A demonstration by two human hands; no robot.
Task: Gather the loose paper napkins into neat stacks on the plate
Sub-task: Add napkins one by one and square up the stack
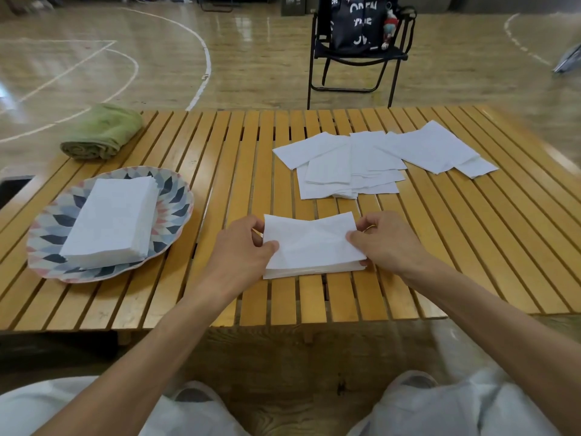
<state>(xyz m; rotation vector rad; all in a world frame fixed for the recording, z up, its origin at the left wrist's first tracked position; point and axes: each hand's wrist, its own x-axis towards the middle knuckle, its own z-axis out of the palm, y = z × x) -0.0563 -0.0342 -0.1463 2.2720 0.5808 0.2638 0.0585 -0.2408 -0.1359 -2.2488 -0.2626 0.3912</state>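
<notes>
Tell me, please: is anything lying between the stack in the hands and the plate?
Nothing visible does. The napkin stack, gripped by the left hand and right hand, sits right of the plate, with bare table slats between. One stack already occupies the plate's middle.

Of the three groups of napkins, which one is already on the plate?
The squared stack at left, on the patterned plate. The hands hold a second stack; the scattered napkins lie on the table.

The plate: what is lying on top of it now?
One neat stack of white napkins lies on the patterned plate. The plate's middle is covered by it, so anything beneath the stack cannot be seen.
</notes>
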